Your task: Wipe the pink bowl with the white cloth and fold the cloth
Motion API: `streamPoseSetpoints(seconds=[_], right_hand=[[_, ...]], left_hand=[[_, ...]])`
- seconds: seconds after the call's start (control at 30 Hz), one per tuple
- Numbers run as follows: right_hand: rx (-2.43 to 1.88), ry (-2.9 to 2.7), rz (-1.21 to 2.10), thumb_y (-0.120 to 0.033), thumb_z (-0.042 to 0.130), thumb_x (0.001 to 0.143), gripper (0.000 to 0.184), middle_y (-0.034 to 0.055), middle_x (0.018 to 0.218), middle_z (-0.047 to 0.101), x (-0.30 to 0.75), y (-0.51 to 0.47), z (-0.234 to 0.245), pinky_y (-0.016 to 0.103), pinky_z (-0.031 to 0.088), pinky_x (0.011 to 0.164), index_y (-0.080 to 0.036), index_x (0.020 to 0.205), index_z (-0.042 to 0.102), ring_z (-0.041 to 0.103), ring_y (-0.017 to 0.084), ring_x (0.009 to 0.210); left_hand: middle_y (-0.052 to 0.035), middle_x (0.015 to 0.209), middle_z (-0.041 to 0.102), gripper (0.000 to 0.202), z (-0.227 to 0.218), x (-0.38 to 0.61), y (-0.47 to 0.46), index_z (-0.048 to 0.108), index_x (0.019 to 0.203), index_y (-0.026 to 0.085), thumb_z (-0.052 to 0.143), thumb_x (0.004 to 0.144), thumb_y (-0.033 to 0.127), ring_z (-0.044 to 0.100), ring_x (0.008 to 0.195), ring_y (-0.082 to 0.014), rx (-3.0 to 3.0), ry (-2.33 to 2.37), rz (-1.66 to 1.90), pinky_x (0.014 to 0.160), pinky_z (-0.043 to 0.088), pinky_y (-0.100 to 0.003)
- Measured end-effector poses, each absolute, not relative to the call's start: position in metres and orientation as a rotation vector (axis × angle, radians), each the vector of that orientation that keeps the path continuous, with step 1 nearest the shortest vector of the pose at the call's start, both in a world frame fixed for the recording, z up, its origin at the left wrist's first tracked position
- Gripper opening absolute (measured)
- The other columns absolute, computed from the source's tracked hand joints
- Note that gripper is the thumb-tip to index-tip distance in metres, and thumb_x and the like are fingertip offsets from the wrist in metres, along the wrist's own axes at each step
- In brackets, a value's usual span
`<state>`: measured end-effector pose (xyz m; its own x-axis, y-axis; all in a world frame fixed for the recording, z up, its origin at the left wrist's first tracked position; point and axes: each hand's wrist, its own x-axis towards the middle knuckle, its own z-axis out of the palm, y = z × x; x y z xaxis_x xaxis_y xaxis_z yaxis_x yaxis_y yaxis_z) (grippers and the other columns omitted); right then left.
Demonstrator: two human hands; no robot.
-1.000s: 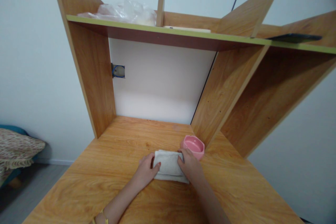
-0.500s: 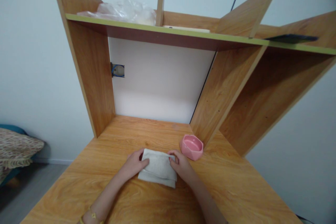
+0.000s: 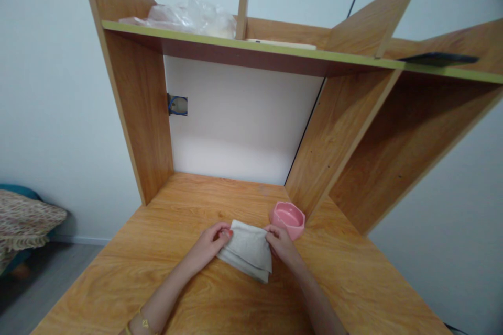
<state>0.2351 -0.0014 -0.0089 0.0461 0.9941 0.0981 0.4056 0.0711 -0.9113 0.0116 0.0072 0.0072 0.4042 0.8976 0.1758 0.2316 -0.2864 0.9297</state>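
Note:
A folded pale grey cloth hangs between my two hands, low over the wooden desk. My left hand pinches its upper left corner between thumb and fingers. At the upper right corner, my right hand grips the cloth in the same way. The lower edge shows two overlapping layers and slants down to the right. Just behind my right hand stands a pink faceted bowl, close to the knuckles. The fingers behind the cloth are hidden.
The wooden desk carries a shelf unit at its back. An upright panel rises behind the bowl. Clear plastic bags and a dark flat object lie on the upper shelf. An open socket box is in the wall.
Both hands have shifted right with the cloth. Its top edge now slants, and the lower layer has swung down to the right. The bowl has stayed in place.

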Motion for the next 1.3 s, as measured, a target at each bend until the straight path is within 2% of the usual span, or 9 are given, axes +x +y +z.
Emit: streamPoseSetpoints(seconds=[0.13, 0.27, 0.4, 0.63, 0.73, 0.97, 1.1, 1.2, 1.3], right_hand=[[-1.492, -1.529, 0.832, -0.023, 0.037, 0.061, 0.014, -0.0033, 0.052, 0.048, 0.236, -0.003, -0.009, 0.022, 0.035, 0.049, -0.018, 0.058, 0.049, 0.047, 0.012, 0.053], [-1.499, -1.582, 0.804, -0.022, 0.039, 0.062, 0.021, -0.0001, 0.066, 0.058, 0.232, -0.005, -0.005, 0.024, 0.039, 0.058, -0.017, 0.071, 0.057, 0.053, 0.015, 0.065], [-1.503, -1.622, 0.789, -0.023, 0.041, 0.064, 0.025, 0.0028, 0.077, 0.062, 0.23, -0.007, -0.002, 0.026, 0.041, 0.066, -0.015, 0.081, 0.058, 0.055, 0.017, 0.073], [-1.598, -1.814, 0.616, -0.024, 0.047, 0.069, 0.027, 0.0056, 0.092, 0.062, 0.229, -0.011, -0.002, 0.029, 0.04, 0.077, -0.017, 0.093, 0.057, 0.055, 0.019, 0.086], [-1.558, -1.83, 0.496, -0.024, 0.047, 0.07, 0.027, 0.0056, 0.09, 0.06, 0.23, -0.009, -0.002, 0.028, 0.041, 0.076, -0.018, 0.094, 0.057, 0.054, 0.018, 0.086], [-1.58, -1.709, 0.474, -0.029, 0.043, 0.075, 0.019, -0.001, 0.061, 0.053, 0.24, -0.005, 0.0, 0.024, 0.039, 0.056, -0.018, 0.082, 0.057, 0.051, 0.015, 0.059], [-1.732, -1.665, 0.442, -0.034, 0.045, 0.074, 0.015, -0.0042, 0.054, 0.048, 0.245, -0.01, 0.004, 0.023, 0.035, 0.053, -0.02, 0.075, 0.05, 0.048, 0.013, 0.054], [-1.916, -1.677, 0.482, -0.042, 0.051, 0.07, 0.024, -0.003, 0.053, 0.049, 0.249, -0.016, 0.01, 0.024, 0.032, 0.05, -0.021, 0.061, 0.046, 0.047, 0.014, 0.053], [-2.009, -1.722, 0.703, -0.046, 0.055, 0.067, 0.034, -0.0036, 0.044, 0.044, 0.25, -0.022, 0.012, 0.023, 0.026, 0.045, -0.022, 0.048, 0.042, 0.043, 0.013, 0.047]], left_hand=[[-0.0015, 0.077, 0.058, 0.022, -0.002, 0.017, 0.008, 0.056, 0.092, 0.016, 0.048, 0.075, 0.027, 0.052, 0.073, -0.0147, 1.776, 1.006, 0.939, 0.068, 0.04, -0.024], [0.0007, 0.069, 0.052, 0.018, -0.008, 0.021, 0.01, 0.054, 0.089, 0.015, 0.047, 0.073, 0.022, 0.049, 0.067, -0.0133, 1.765, 1.031, 1.027, 0.064, 0.04, -0.023], [0.0015, 0.07, 0.048, 0.021, -0.008, 0.021, 0.012, 0.05, 0.095, 0.016, 0.044, 0.076, 0.021, 0.048, 0.064, -0.0121, 1.754, 1.045, 1.125, 0.062, 0.041, -0.022], [-0.0024, 0.079, 0.053, 0.031, -0.018, 0.017, 0.015, 0.045, 0.106, 0.016, 0.043, 0.076, 0.015, 0.053, 0.076, -0.0165, 1.906, 1.17, 1.111, 0.072, 0.042, -0.029], [-0.0039, 0.084, 0.055, 0.032, -0.024, 0.015, 0.018, 0.046, 0.106, 0.016, 0.044, 0.075, 0.012, 0.053, 0.08, -0.0174, 1.963, 1.189, 1.103, 0.075, 0.042, -0.031], [-0.0038, 0.085, 0.056, 0.031, -0.02, 0.008, 0.022, 0.048, 0.105, 0.017, 0.044, 0.075, 0.012, 0.054, 0.08, -0.0166, 2.013, 1.198, 1.074, 0.075, 0.042, -0.031], [-0.006, 0.095, 0.054, 0.031, -0.009, 0.006, 0.017, 0.051, 0.102, 0.018, 0.046, 0.073, 0.011, 0.05, 0.09, -0.0205, 2.19, 1.322, 1.04, 0.079, 0.039, -0.034], [-0.0061, 0.099, 0.051, 0.036, 0.002, 0.009, 0.011, 0.052, 0.105, 0.021, 0.045, 0.071, 0.009, 0.047, 0.097, -0.0223, 2.287, 1.413, 1.017, 0.082, 0.036, -0.036], [-0.0064, 0.103, 0.048, 0.051, 0.007, 0.011, 0.007, 0.045, 0.117, 0.023, 0.045, 0.069, 0.006, 0.044, 0.099, -0.0224, 2.3, 1.484, 1.005, 0.084, 0.035, -0.035]])
